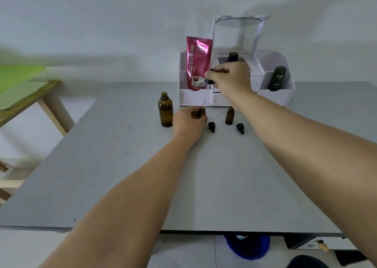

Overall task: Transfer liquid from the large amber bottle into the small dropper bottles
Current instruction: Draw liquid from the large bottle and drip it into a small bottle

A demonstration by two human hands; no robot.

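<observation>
Right hand (230, 78) pinching dropper (207, 90) over small bottle (202, 112), left hand (187, 123) gripping it, large amber bottle (165, 110) uncapped

We read "Glad2Glow" running lengthwise up the pink tube (199, 63), "BRIGHT" near its top and "10x" on a small panel lower down; its finer print was illegible. The dark bottle (277, 78) in the white organizer (273, 97) bore "Kahf".

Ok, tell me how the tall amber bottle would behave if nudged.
The tall amber bottle looks like glass: probably rigid, slick, breakable. Tall and narrow, it may tip rather than slide. Its mouth is uncapped, so tipping could spill its contents.
</observation>
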